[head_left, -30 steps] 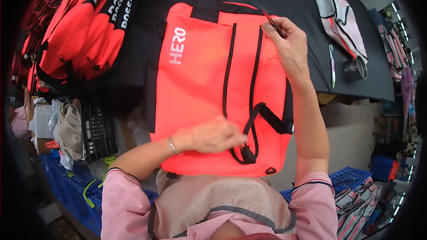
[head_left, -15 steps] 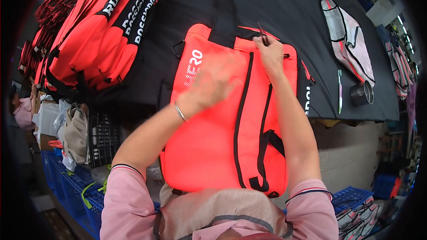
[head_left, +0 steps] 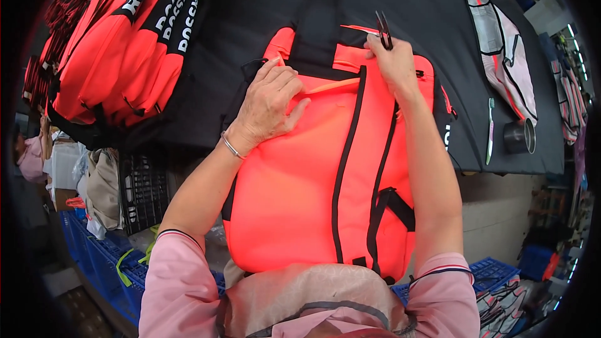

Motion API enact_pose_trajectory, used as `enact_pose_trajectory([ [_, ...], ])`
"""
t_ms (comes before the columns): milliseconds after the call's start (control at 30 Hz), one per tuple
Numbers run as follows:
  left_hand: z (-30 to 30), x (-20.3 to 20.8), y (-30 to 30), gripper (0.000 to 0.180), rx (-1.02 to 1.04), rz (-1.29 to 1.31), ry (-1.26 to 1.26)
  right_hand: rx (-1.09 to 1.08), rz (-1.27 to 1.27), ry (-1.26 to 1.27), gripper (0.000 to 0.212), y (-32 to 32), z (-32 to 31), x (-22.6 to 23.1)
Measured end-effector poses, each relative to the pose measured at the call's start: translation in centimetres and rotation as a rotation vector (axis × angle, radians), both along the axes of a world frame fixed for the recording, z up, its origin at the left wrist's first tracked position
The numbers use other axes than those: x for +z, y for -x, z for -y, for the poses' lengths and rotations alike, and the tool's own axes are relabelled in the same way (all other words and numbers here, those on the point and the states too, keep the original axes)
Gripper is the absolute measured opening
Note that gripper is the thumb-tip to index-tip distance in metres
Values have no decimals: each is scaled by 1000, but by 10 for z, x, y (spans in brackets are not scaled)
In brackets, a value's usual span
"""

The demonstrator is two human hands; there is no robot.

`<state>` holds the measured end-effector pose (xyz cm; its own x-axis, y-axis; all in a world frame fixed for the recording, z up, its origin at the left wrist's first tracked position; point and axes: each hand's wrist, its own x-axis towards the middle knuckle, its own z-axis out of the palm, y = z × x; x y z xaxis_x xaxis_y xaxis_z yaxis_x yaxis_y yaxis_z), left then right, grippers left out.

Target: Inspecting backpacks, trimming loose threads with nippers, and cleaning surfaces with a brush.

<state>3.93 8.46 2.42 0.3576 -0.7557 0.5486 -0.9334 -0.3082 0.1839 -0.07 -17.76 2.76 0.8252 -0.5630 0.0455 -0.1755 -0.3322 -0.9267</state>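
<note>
A bright coral-red backpack (head_left: 282,213) with black-edged straps lies in front of me, its lower end near my apron. My left hand (head_left: 269,101) is at its upper left, fingers bent and gripping the fabric of the front panel, which is pulled into a fold along its top edge. My right hand (head_left: 395,66) holds small dark thread snips (head_left: 383,30), blades pointing away from me, over the bag's upper right. Beneath that wrist runs a shoulder strap (head_left: 357,169). A wide black band (head_left: 316,19) extends from the bag's top across the dark table cover.
Several similar red bags (head_left: 125,56) are piled at the left. On the right of the black-covered table (head_left: 426,0) lie a pale bag piece (head_left: 504,50), a toothbrush (head_left: 490,131) and a dark metal cup (head_left: 519,136). Blue crates (head_left: 103,269) stand below left.
My left hand has moved up and left from the bag's middle to its top edge, taking the fabric there. My right hand and the snips have shifted slightly right, blades now showing more clearly.
</note>
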Motion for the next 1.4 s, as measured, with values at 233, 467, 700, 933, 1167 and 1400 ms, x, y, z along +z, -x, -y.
enact_pose_trajectory([
  [233, -4, 2, -1, 16, -56, 14, 156, -47, -113, -26, 36, -62, -11, 12],
  [467, -1, -6, 3, 17, -76, -18, 221, -83, 31, -666, 24, -81, -27, 14],
  [700, -5, 5, -3, 22, 124, -372, 615, -32, 297, -606, 27, -21, -62, 51],
  [933, 40, 103, -65, 44, 160, -1082, 1024, 119, 216, -325, 34, 41, -98, 40],
  [1167, 44, 140, -28, 20, -145, -1207, 933, 42, 505, -320, 23, 100, -87, 56],
  [1400, 8, 66, 98, 43, -416, -1326, 205, 123, 440, -98, 18, 146, -81, 95],
])
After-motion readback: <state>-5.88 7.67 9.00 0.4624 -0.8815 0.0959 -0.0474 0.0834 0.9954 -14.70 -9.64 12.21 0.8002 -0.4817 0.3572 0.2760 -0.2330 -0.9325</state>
